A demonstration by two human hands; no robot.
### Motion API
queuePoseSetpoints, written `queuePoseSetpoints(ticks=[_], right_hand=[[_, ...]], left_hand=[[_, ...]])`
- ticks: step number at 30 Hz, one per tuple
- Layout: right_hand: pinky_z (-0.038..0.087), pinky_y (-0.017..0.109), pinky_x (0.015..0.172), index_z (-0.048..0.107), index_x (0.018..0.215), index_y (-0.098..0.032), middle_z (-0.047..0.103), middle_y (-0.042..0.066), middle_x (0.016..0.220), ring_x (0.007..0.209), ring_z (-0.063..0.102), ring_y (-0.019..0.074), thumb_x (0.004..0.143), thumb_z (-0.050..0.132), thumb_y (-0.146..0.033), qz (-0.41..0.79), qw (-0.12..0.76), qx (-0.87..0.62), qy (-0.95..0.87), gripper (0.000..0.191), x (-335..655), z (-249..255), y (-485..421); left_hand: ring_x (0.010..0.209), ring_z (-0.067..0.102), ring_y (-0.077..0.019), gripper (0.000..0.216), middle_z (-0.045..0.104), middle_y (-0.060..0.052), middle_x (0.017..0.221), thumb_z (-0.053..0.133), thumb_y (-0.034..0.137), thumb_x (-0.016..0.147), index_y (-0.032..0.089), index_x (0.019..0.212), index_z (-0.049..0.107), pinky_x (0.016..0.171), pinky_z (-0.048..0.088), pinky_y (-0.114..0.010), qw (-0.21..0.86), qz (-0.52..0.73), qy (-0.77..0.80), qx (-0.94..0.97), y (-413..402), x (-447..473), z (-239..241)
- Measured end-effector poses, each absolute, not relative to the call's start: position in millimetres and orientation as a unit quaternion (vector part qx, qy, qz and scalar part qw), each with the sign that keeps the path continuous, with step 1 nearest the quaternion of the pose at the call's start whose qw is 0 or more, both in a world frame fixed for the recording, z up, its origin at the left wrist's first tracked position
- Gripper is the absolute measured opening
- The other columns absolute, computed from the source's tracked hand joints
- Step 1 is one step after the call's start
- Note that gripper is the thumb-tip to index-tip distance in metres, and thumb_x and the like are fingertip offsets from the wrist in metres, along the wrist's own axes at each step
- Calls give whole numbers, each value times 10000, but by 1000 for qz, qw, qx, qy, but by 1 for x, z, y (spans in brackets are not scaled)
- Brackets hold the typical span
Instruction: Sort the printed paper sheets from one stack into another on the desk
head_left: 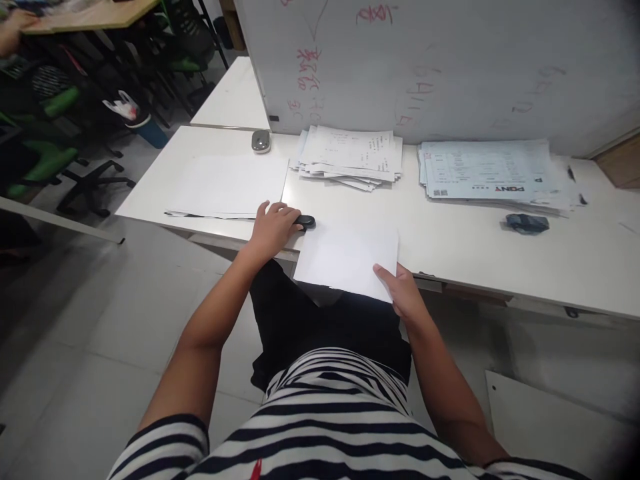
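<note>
A white sheet of paper (347,257) reaches over the desk's front edge, and I cannot tell whether it is one sheet or several. My right hand (404,290) pinches its near right corner, thumb on top and fingers underneath. At the paper's far left corner, my left hand (276,225) is curled over a black stapler (306,222), whose rounded end sticks out past the fingers. The rest of the stapler is hidden under the palm. Just left of that hand lies a flat stack of white paper (230,187), its near edge slightly uneven.
Along the whiteboard (440,67) lie a stack of printed sheets (350,153) and a pile of light blue forms (480,170). A dark crumpled item (527,223) sits on the white desk (450,247) at right. A small grey-topped case (261,141) stands behind the white stack.
</note>
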State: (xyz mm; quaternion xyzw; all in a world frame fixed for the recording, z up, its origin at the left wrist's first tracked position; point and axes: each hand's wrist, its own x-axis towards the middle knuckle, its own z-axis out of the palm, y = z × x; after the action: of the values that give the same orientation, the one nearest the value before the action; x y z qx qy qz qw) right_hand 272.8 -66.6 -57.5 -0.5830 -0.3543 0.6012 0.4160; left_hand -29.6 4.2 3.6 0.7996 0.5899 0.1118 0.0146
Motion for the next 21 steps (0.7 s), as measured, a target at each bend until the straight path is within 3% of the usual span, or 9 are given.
queuePoseSetpoints(ticks=[5,9,14,21], right_hand=[[525,404,874,672,1084,-182,721,75,1072,979,673,276,706,741,-463,606,420,-574,-357,476,271,-58,-67],[538,380,852,669,1091,-189,729,67,1052,942,686,261,704,742,-466,612,428,-562,-355,482,269,-56,-68],[558,359,755,682,1042,-162,738,83,1003,871,697,262,697,737,-501,586,412,-589,-373,487,287,-47,-65],[567,341,706,690,1001,-147,742,84,964,841,694,254,668,747,-525,504,448,-638,-373,507,329,-38,-56]], left_hand=[[976,562,-232,320,653,-64,1067,459,414,910,219,1139,569,826,408,-364,45,125,578,805,7,-37,-6],[959,552,-224,329,646,-56,1049,442,442,914,226,1128,568,865,390,-373,11,221,602,767,0,-35,-23],[973,546,-208,345,628,-57,1066,408,444,927,228,1159,544,870,414,-350,60,324,631,703,-3,-33,-29],[934,562,-225,344,649,-47,1043,426,451,919,239,1148,570,814,403,-356,40,242,608,756,3,-34,-25]])
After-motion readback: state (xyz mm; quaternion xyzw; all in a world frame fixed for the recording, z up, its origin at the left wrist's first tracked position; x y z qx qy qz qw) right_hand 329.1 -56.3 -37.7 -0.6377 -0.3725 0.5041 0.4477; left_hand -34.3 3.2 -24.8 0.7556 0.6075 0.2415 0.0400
